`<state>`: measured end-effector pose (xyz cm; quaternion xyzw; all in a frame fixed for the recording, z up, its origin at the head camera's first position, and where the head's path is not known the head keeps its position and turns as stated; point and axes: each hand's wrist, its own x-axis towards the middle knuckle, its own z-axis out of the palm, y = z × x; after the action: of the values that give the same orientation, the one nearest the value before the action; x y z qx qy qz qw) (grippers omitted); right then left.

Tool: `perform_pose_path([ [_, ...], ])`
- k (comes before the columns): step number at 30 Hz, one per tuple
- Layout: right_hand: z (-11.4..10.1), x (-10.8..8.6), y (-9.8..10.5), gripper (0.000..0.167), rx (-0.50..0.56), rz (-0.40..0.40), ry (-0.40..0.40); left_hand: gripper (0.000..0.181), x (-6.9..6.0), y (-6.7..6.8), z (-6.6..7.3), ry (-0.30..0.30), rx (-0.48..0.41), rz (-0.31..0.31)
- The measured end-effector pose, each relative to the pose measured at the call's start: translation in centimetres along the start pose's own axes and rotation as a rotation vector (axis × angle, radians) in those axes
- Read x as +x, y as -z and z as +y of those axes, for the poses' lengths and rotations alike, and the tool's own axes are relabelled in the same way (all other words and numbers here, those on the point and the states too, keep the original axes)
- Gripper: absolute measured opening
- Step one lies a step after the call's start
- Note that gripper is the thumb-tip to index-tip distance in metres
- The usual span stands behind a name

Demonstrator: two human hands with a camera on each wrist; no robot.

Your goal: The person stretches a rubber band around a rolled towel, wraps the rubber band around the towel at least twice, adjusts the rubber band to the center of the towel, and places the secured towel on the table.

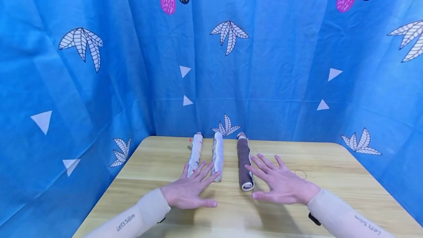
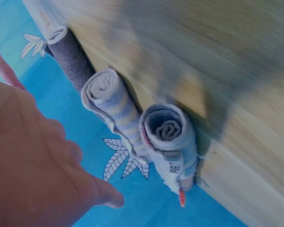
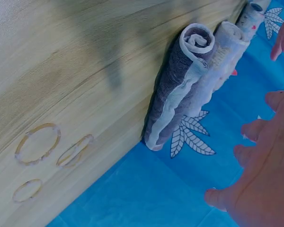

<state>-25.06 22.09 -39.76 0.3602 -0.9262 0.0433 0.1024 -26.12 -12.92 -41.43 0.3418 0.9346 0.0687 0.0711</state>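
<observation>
Three rolled cloths are lying side by side on the wooden table (image 1: 231, 217), and each long axis is running away from the person toward the blue curtain (image 1: 274, 61). The dark roll (image 1: 243, 161) is lying ahead and to the left of the right hand (image 1: 284, 183), which is the nearer hand to it; its near coiled end is facing the person. In the head view the right fingertips are overlapping this roll's right edge, while the right wrist view is showing a gap between hand and cloth. The right hand is hovering palm down with fingers and thumb spread wide, and is holding nothing. The striped roll (image 1: 217, 157) is occupying the middle position, and the pale roll (image 1: 196, 151) is lying farthest to the left; both are nearer to the left hand (image 1: 187, 191). That hand is also hovering with its fingers fanned wide and is gripping nothing; its fingers are overlapping the near ends of these two rolls in the head view, but the left wrist view is showing it apart from them. Thin rings (image 3: 46, 124) are lying to the right of the dark roll.
</observation>
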Motion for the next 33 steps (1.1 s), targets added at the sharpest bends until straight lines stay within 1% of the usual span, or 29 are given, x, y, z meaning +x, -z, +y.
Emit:
perform_pose_path([
  [8,0.2,0.0,-0.1,0.080,-0.007,-0.008,-0.008,0.090,0.4,-0.2,-0.2,-0.006,0.003,0.008],
  [13,0.3,0.2,-0.4,0.079,-0.028,-0.011,-0.047,0.085,0.9,-0.4,-0.8,-0.003,0.012,0.059],
  [15,0.4,0.4,-0.5,0.076,-0.046,0.009,-0.051,0.084,1.2,-0.4,-1.2,0.002,0.015,0.087],
  [18,0.5,0.5,-0.6,0.066,-0.072,0.053,-0.037,0.085,1.8,-0.3,-1.8,0.011,0.026,0.130],
  [20,0.7,0.7,-0.7,0.060,-0.088,0.084,-0.015,0.082,2.3,-0.1,-2.3,0.012,0.029,0.167],
  [22,0.9,0.8,-0.7,0.054,-0.099,0.106,-0.002,0.074,2.9,0.2,-2.6,0.016,0.023,0.200],
  [25,1.1,0.9,-0.8,0.046,-0.118,0.130,0.020,0.056,3.8,0.7,-3.0,0.030,-0.001,0.246],
  [29,1.3,0.9,-1.0,0.029,-0.125,0.151,0.042,0.039,5.1,1.5,-3.6,0.080,-0.023,0.292],
  [33,1.5,1.0,-1.1,0.011,-0.092,0.163,0.040,0.034,6.5,2.4,-4.5,0.139,-0.024,0.309],
])
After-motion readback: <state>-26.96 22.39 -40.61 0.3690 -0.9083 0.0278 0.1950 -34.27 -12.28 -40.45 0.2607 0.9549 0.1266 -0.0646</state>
